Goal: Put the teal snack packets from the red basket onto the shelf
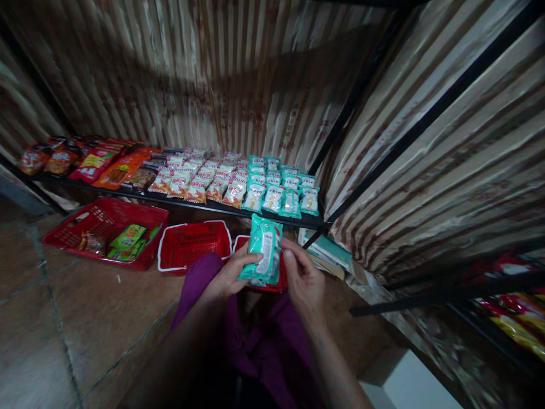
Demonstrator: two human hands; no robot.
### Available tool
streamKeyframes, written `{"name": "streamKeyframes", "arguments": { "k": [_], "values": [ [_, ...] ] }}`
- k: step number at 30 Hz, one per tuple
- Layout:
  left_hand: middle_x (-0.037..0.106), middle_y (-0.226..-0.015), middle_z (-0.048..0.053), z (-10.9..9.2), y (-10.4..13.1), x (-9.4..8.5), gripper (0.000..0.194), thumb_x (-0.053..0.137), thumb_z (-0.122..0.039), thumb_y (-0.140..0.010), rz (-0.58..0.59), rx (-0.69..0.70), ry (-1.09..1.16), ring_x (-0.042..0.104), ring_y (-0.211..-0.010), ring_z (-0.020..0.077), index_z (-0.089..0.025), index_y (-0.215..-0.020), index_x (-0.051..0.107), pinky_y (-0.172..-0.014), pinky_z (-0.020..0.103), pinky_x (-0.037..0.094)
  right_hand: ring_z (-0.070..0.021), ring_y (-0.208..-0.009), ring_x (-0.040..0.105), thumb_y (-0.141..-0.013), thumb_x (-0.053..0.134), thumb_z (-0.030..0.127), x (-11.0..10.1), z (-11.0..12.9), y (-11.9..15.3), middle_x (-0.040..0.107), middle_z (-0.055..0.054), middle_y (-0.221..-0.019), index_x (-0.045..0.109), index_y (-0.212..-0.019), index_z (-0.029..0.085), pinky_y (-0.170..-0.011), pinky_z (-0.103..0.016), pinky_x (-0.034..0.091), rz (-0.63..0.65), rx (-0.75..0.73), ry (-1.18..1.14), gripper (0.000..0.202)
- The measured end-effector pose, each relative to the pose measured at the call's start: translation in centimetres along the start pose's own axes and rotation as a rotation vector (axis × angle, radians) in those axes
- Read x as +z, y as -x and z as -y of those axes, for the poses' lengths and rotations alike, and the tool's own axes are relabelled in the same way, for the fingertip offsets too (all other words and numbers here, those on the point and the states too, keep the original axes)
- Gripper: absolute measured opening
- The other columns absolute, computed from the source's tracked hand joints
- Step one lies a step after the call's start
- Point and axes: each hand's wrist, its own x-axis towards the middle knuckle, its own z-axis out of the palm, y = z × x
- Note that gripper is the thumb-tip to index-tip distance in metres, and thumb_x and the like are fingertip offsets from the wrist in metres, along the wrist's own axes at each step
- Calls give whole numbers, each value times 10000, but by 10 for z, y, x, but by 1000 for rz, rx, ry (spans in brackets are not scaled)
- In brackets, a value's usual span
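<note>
A teal snack packet (264, 244) is held up between my hands, its white printed label facing me. My left hand (233, 271) is closed on the packet's lower left side, thumb across the front. At the right edge, my right hand (304, 277) has its thumb and fingers pinched on the packet. Just beyond, similar teal packets (272, 197) stand in rows at the right end of a low black shelf (230, 210). Behind the held packet sits a red basket (281, 278), mostly hidden, with more teal packaging in it.
White-and-orange snack packets (204, 182) and larger orange and red bags (123, 167) fill the shelf leftward. On the floor are a red basket with green packs (106, 216) and another red basket (193, 244). Flattened cardboard (327, 250) lies right, near black shelf posts (374, 176).
</note>
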Motion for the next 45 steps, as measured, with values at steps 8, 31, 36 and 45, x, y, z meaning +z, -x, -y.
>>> {"name": "streamKeyframes", "arguments": {
  "k": [8,31,36,45],
  "values": [
    [672,-957,39,6,8,3,634,734,-182,-558,331,-193,-89,582,-689,133,-200,-1172,580,-641,229,428,-207,-769,622,-705,639,537,-13,-4,-81,711,-40,-790,733,-789,209,-718,-345,490,438,132,-8,351],
    [652,-1143,94,7,9,-6,502,756,-312,-697,377,-121,-178,605,-1028,236,-181,-1159,609,-857,309,440,-95,-510,426,-617,664,578,-17,-5,-105,539,28,-546,663,-641,159,-486,-234,324,537,332,-48,419],
    [677,-1095,76,6,8,-11,483,749,-313,-685,280,-96,-139,625,-987,221,-196,-1137,623,-832,284,451,-128,-643,533,-597,719,536,-30,-14,-101,654,3,-701,709,-757,172,-633,-264,410,475,355,-126,398],
    [685,-1086,77,9,9,-10,497,743,-286,-686,275,-100,-105,642,-951,219,-196,-1157,611,-820,285,462,-76,-497,396,-491,794,462,-27,-21,-93,529,59,-500,675,-631,165,-520,-242,323,345,510,-225,349]
  ]
}}
